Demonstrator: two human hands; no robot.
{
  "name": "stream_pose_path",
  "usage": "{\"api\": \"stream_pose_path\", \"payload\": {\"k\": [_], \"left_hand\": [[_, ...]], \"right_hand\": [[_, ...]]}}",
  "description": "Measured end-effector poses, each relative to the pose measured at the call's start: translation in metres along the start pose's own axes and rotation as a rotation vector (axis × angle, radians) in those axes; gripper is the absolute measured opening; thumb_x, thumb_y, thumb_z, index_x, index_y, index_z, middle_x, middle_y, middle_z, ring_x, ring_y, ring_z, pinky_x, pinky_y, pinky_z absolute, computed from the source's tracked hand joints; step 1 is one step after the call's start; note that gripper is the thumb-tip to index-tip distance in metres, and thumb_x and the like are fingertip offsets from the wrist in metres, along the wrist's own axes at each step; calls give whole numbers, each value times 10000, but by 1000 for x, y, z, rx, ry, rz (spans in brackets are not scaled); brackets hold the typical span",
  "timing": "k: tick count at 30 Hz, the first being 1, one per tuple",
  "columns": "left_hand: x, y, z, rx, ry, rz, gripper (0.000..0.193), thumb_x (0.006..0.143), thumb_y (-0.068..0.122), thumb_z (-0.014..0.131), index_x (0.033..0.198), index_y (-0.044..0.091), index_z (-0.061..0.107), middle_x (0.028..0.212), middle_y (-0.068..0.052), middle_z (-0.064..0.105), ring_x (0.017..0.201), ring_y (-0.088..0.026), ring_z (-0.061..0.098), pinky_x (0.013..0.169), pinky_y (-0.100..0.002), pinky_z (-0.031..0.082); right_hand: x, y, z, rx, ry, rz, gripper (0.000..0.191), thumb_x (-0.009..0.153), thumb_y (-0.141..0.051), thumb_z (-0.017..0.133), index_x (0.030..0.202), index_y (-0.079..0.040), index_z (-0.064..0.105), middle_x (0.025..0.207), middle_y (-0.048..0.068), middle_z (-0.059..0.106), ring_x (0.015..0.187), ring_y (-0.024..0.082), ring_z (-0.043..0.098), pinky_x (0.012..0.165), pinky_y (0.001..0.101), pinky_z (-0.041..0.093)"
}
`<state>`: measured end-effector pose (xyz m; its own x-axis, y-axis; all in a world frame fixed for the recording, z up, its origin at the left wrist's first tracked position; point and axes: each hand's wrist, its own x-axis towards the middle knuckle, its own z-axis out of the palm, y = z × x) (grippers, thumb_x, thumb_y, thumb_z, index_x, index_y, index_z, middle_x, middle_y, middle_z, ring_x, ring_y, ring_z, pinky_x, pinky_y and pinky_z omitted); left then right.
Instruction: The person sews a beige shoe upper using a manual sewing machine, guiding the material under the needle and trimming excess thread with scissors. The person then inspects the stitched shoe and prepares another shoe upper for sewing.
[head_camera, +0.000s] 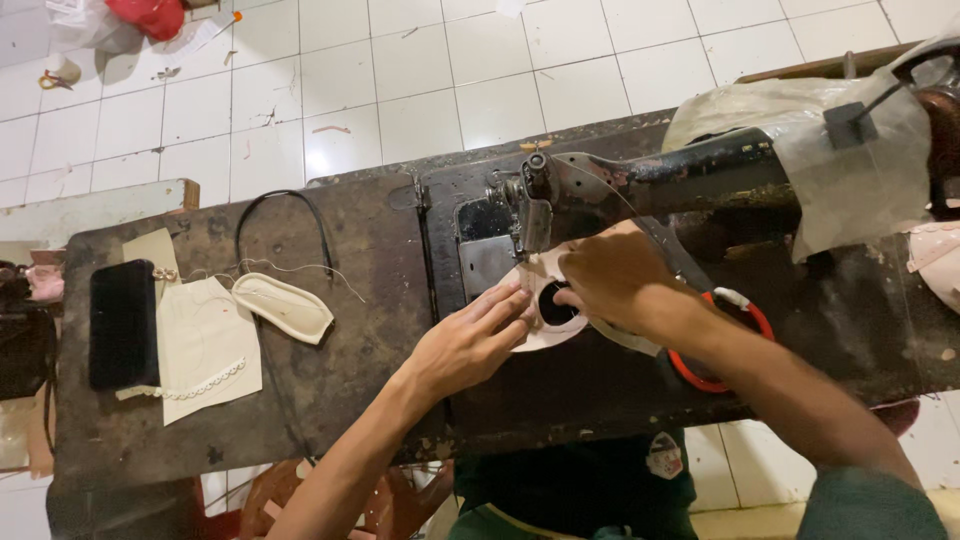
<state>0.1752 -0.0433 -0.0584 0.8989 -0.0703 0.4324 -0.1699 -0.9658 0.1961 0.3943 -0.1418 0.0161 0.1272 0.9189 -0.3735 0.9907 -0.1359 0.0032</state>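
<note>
Pink ring-shaped fabric piece (545, 325): my left hand (468, 345) presses it flat, right hand (612, 280) pinches its edge.
Risk: fingertips (522, 292) sit near the old black sewing machine (640, 190) needle, could get nicked.

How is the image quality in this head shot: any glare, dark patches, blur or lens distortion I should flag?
Head view: the white floor tiles are brightly lit, near glare; the dark table and black sewing machine lose detail in shadow; table edges bow, a wide-lens distortion; the left hand and right hand on the pale fabric piece are fairly sharp.
</note>
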Motion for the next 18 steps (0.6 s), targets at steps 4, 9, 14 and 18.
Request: {"api": "stream_pose_path", "payload": {"k": [4, 9, 14, 18], "left_hand": [[-1, 3, -3, 9, 9, -15, 259, 915, 113, 711, 1133, 11, 617, 1360, -178, 597, 1363, -347, 543, 1186, -422, 440], [0, 1, -3, -2, -4, -15, 419, 775, 88, 713, 1177, -2, 638, 1357, -174, 586, 1357, -350, 532, 1185, -423, 431], [-2, 0, -2, -30, 8, -17, 366, 804, 93, 719, 1147, 2, 632, 1362, -179, 591, 1350, -346, 539, 1187, -423, 426], [-3, 1, -2, 0, 27, -18, 346, 831, 93, 721, 1153, 1, 634, 1353, -172, 602, 1346, -334, 547, 1192, -420, 428]], "right_hand": [[9, 2, 11, 64, 229, -178, 254, 859, -322, 710, 810, -74, 731, 854, 132, 721, 831, 335, 717, 752, 474, 546], [8, 20, 32, 327, 421, -128, 173, 846, -192, 668, 878, -23, 682, 792, 157, 696, 812, 375, 688, 728, 490, 538], [5, 19, 26, 427, 521, -192, 178, 907, -144, 625, 1024, -52, 722, 850, 181, 717, 785, 376, 707, 741, 486, 555], [8, 12, 10, 279, 240, -150, 294, 893, -357, 717, 909, -64, 738, 800, 148, 730, 753, 341, 717, 713, 475, 556]]}}
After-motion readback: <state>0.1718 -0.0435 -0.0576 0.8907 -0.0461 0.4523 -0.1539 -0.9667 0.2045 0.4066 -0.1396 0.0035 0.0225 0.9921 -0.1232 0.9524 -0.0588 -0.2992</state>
